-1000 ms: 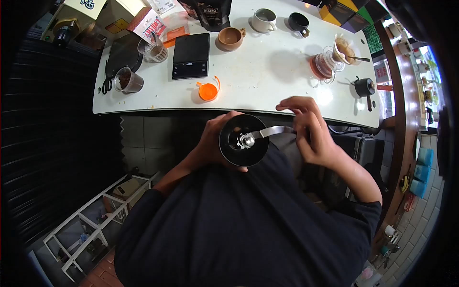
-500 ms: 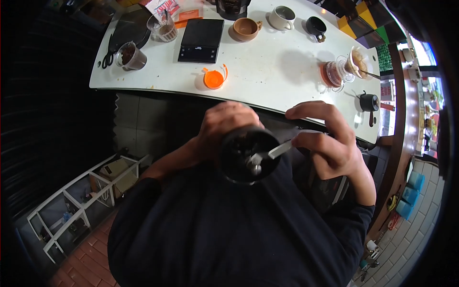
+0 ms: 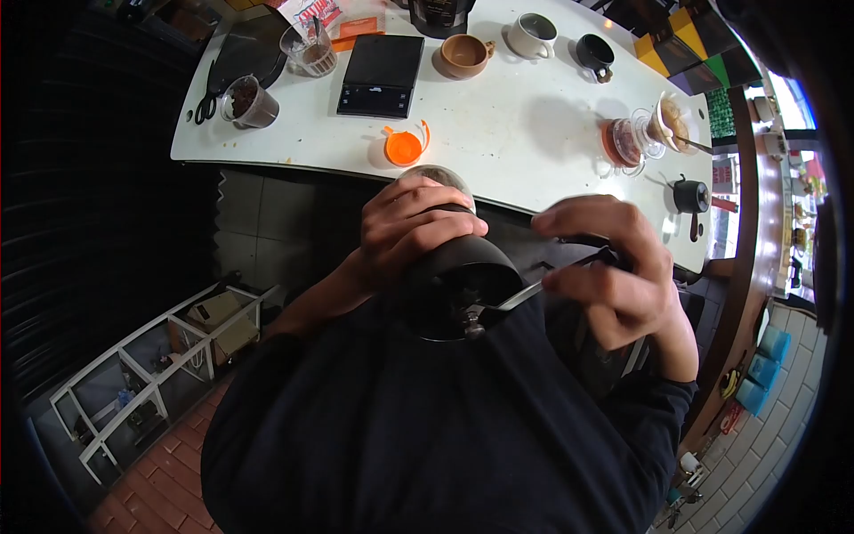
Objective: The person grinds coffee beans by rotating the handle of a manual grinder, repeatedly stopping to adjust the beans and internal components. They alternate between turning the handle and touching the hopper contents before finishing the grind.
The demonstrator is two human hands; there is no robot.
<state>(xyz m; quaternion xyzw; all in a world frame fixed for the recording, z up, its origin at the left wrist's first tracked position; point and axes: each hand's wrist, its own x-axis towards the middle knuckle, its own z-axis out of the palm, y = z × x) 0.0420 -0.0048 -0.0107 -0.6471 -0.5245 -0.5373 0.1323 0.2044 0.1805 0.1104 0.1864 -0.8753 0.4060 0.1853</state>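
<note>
The grinder [image 3: 473,254] has tipped bodyward, left hand [image 3: 416,218] clasping it (cranking likely awkward); I cannot tell if right hand [image 3: 627,267] grips crank [image 3: 523,296].

your left hand [image 3: 418,222] hides part of the grinder [image 3: 464,260]; your right hand [image 3: 627,276] is blurred and covers the end of the crank [image 3: 519,297]. at the far edge of the bench [image 3: 311,142], the bag [image 3: 439,18] is cut off on top; lettering on the scale [image 3: 382,64] is too small to read.
</note>
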